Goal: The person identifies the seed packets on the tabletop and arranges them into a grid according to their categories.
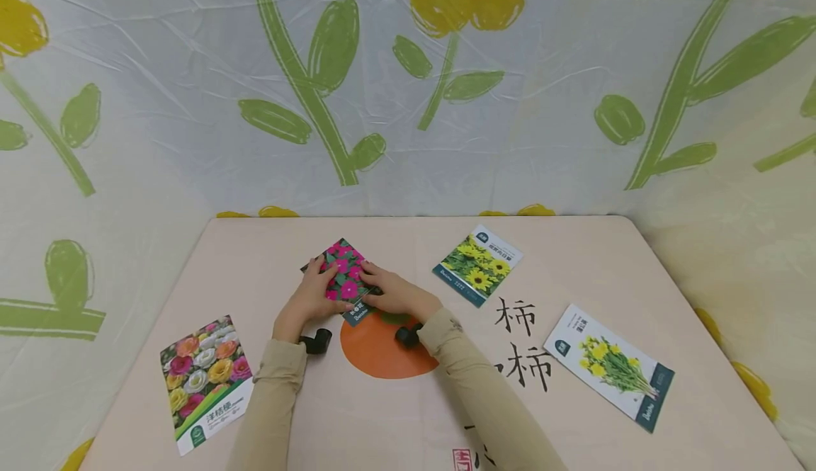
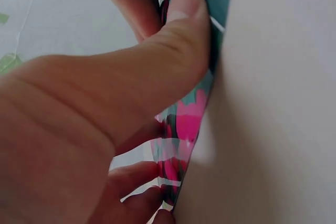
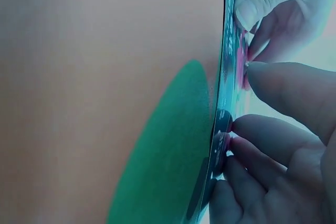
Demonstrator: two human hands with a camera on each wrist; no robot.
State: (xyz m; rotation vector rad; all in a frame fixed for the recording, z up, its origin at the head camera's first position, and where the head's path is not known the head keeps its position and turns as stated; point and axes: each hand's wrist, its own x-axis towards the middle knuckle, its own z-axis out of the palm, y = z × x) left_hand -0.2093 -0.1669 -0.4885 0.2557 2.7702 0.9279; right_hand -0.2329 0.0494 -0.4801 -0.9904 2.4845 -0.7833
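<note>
A seed packet with pink flowers and a dark teal band (image 1: 346, 290) lies at a slant on the table, towards the back and left of centre. My left hand (image 1: 312, 292) rests on its left side, fingers spread over the picture and the thumb (image 2: 185, 30) on the teal band. From the other side my right hand (image 1: 397, 294) touches the packet's right edge, its fingertips (image 3: 242, 124) on the printed face. In both wrist views the packet appears nearly edge-on, close along the tabletop. Parts of its picture are hidden under the fingers.
A sunflower packet (image 1: 474, 267) lies back right, and a packet with a yellow bouquet (image 1: 605, 365) front right. A multicoloured flower packet (image 1: 207, 379) is at left. The cloth (image 1: 357, 421) bears an orange print (image 1: 382, 354) and black characters. Flower-patterned curtains (image 1: 408, 166) surround the table.
</note>
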